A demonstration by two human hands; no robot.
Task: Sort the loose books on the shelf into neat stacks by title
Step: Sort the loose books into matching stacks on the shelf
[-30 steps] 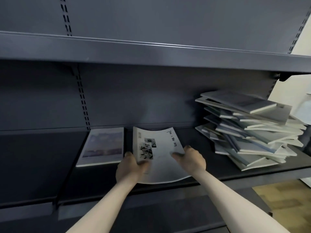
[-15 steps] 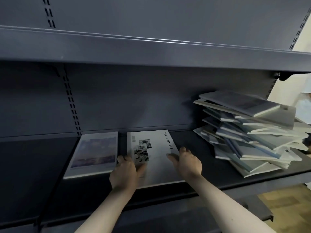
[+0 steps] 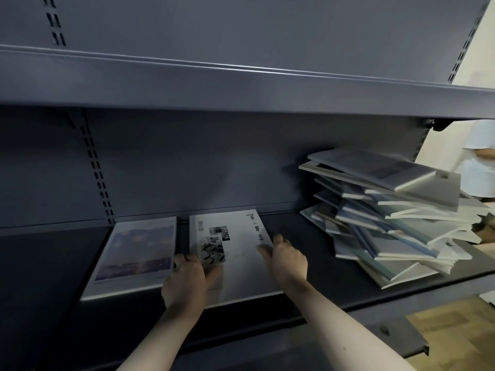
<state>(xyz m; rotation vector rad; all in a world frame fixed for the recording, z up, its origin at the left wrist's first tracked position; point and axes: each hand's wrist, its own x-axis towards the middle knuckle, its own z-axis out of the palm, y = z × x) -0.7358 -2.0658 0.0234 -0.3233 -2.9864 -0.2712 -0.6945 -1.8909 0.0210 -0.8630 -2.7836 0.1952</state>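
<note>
A white book (image 3: 235,266) with black title lettering and small photos lies flat on the dark shelf (image 3: 300,236). My left hand (image 3: 184,282) grips its left edge with the thumb on the cover. Over at the book's right edge, my right hand (image 3: 286,261) holds on with the fingers laid on top. Just left of it lies a book with a purple landscape cover (image 3: 136,253), a narrow gap between the two. A messy, leaning pile of several loose books (image 3: 388,218) stands at the right end of the shelf.
The upper shelf board (image 3: 241,87) hangs low over the work space. A slotted upright (image 3: 96,172) runs down the back panel at left. Beyond the shelf's right end stands a person in light clothes (image 3: 479,167). Wooden floor (image 3: 455,330) shows at lower right.
The white book was bent and lifted at its near edge; now it lies flat beside the purple book. Both hands stayed on its edges, and the view shifted slightly.
</note>
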